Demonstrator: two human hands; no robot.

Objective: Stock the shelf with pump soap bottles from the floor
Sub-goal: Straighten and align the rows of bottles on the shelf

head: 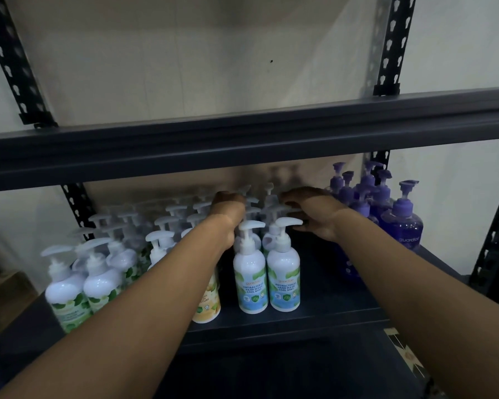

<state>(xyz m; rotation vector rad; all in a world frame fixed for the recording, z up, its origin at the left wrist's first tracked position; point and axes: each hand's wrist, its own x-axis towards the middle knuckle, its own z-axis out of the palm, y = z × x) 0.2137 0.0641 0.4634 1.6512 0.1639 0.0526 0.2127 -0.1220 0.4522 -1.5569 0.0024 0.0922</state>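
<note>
Dark metal rack (pixel 10 67), slotted uprights. Upper shelf (pixel 242 139) crosses mid-view; nothing seen on it. Lower shelf (pixel 334 309) carries the stock:
- leaf-label bottles (pixel 67 292), white, massed at left
- purple bottles (pixel 402 223) clustered at right rear
- one yellow bottle (pixel 209 308), partly behind the left forearm
- two mint bottles (pixel 249 279) upright at the front, touching side by side, with more white pump heads in rows behind

No bottle visible on the floor from here.

Both arms reach deep into the mint rows. Left hand (pixel 228 207) sits over the rear pump tops, fingers hidden behind the back of the hand; grip cannot be told. Right hand (pixel 314 216) is curved at middling spread, fingers above and thumb below the pump heads just beside it. Whether it pinches one, cannot tell.

Risks, as judged:
- Rows are packed tight and look top-heavy, so a forearm drawn back carelessly could catch a spout and tip the front pair off the shelf edge.
- A push rightward could knock into the purple cluster.
- Pressing down on a pump head might dispense soap.
</note>
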